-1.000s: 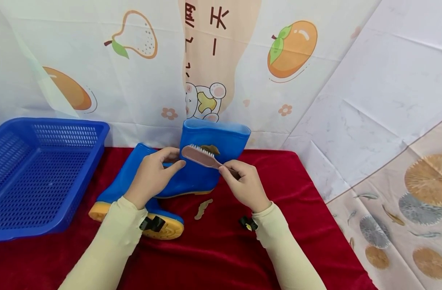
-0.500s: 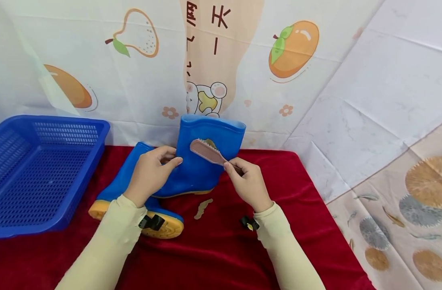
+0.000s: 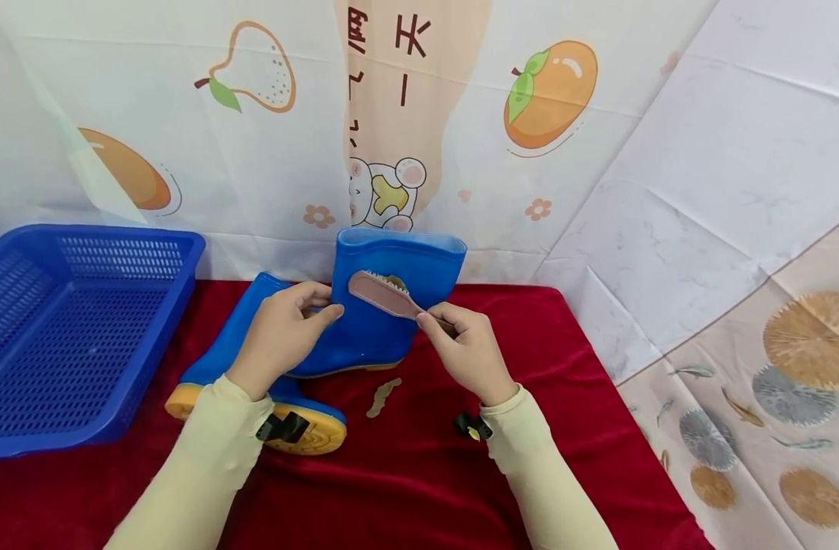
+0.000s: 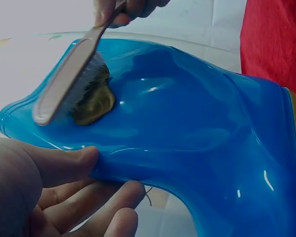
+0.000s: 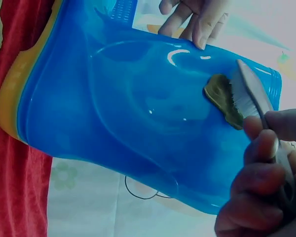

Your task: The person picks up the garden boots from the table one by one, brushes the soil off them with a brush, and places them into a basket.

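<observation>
Currently, the left hand point(image 3: 282, 332) pinches the rear boot point(image 3: 378, 336); the right hand point(image 3: 466, 353), at its four o'clock, grips a brush point(image 3: 385, 296). At the boot's nine o'clock sits a basket point(image 3: 124, 258), mesh floor point(image 3: 82, 344) showing.

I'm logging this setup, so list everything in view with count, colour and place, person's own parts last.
Cloth: 1, red, across the foreground
Upright boot: 1, blue and yellow, back of the cloth
Second boot: 1, blue and yellow, left of the upright boot
Patch: 1, brown, upright boot's shaft
Brush: 1, pinkish-brown and white, at the patch
Strip: 1, tan, on the cloth, centre
Basket: 1, blue, left on the cloth
Backdrop: 1, white with prints, behind the cloth
Marbled sheet: 1, white, right of the backdrop
Patterned sheet: 1, beige, far right
Wrist cameras: 2, black, one per wrist
Sleeves: 2, cream, on the forearms
Left hand: 1, bare, at the upright boot's edge
Right hand: 1, bare, gripping the brush
</observation>
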Demonstrator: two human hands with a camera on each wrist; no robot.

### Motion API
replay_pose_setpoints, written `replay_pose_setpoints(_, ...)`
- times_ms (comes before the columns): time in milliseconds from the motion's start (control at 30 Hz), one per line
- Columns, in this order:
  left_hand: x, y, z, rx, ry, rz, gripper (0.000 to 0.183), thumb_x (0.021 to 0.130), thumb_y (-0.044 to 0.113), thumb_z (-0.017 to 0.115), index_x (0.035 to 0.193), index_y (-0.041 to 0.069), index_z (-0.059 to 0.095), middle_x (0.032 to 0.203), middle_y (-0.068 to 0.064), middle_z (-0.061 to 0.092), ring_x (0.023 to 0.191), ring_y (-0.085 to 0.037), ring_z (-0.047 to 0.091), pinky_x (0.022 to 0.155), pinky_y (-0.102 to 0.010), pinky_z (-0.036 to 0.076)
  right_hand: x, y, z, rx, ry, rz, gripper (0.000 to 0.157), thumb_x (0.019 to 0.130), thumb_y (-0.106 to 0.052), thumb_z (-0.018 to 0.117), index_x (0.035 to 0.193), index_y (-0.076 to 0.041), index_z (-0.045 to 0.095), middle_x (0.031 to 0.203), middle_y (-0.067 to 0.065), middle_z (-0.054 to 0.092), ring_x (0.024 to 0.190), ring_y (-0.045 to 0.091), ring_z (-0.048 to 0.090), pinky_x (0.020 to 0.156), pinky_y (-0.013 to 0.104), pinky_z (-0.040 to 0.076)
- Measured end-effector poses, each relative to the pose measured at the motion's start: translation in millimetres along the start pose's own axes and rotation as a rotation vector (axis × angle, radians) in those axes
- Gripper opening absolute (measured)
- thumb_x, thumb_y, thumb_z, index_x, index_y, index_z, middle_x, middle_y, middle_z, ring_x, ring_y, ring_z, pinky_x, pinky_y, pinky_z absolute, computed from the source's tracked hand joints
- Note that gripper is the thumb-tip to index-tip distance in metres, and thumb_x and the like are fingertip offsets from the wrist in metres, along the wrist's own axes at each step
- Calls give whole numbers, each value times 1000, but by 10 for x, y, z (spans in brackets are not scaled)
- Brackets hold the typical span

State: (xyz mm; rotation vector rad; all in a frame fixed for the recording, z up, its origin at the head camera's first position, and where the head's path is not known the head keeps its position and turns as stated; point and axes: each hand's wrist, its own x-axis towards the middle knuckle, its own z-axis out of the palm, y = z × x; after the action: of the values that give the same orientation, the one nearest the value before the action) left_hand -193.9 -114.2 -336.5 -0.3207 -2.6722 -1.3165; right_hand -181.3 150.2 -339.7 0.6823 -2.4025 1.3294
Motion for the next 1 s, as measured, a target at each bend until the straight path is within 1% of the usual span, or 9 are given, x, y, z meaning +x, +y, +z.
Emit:
replay_pose_setpoints(133, 5, -20, 13, -9, 15, 1, 36, 91, 38, 62, 119, 15, 63, 108, -3, 68, 91, -20, 62, 78, -42, 52, 1, -1, 20, -25, -4, -18, 18, 95, -30, 58, 81, -20, 66, 58, -3, 45, 50, 13, 40, 45, 25, 34)
replay_pose_setpoints(200, 11, -33, 15, -26, 9, -9, 38, 91, 39, 62, 120, 15, 62, 108, -3, 68, 87, -20, 65, 76, -42, 53, 1, 8, 19, -51, 1, 2, 19, 95, -34, 58, 81, -22, 65, 58, -4, 45, 50, 13, 40, 44, 26, 34)
replay_pose_setpoints(300, 26, -54, 13, -29, 8, -16, 41, 91, 41, 61, 122, 14, 61, 108, -4, 69, 89, -22, 67, 79, -45, 53, -1, 27, -1, -99, 7, 40, 20, 94, -38, 57, 81, -26, 65, 57, -5, 45, 49, 12, 40, 44, 26, 34)
replay_pose_setpoints(400, 40, -64, 14, -22, 12, -17, 43, 91, 42, 60, 123, 13, 61, 109, -5, 69, 94, -24, 67, 84, -48, 51, -5, 37, -33, -126, -4, 63, 19, 94, -40, 57, 82, -27, 65, 56, -5, 45, 49, 12, 40, 44, 26, 34)
replay_pose_setpoints(433, 44, -68, 14, -12, 17, -13, 43, 91, 43, 60, 122, 13, 61, 108, -5, 69, 98, -24, 66, 86, -49, 49, -6, 36, -45, -132, -8, 66, 19, 94, -40, 57, 82, -28, 65, 56, -5, 44, 49, 12, 40, 44, 26, 34)
replay_pose_setpoints(667, 39, -77, 23, -10, 18, -15, 45, 90, 45, 61, 123, 14, 61, 110, -5, 69, 100, -25, 64, 86, -49, 50, -13, 18, -89, -132, -19, 73, 27, 94, -40, 57, 73, -23, 61, 55, -4, 41, 47, 13, 38, 43, 26, 32)
replay_pose_setpoints(767, 30, -72, 26, 12, 22, -5, 46, 89, 46, 61, 123, 15, 62, 112, -5, 68, 95, -23, 63, 79, -45, 52, -10, 4, -87, -106, -13, 52, 26, 94, -39, 58, 74, -23, 62, 55, -4, 41, 47, 13, 37, 44, 26, 31)
replay_pose_setpoints(900, 20, -52, 24, 50, 24, 14, 47, 89, 47, 61, 124, 16, 62, 113, -3, 67, 78, -18, 59, 66, -35, 50, -7, -5, -68, -72, 9, 2, 22, 94, -37, 58, 78, -24, 65, 54, -4, 41, 46, 12, 38, 43, 25, 31)
replay_pose_setpoints(1000, 18, -34, 24, 64, 22, 27, 47, 90, 47, 61, 126, 16, 61, 114, -3, 67, 69, -17, 56, 60, -32, 48, -4, -7, -42, -53, 15, -39, 20, 94, -34, 58, 80, -22, 66, 55, -4, 42, 47, 11, 38, 43, 25, 32)
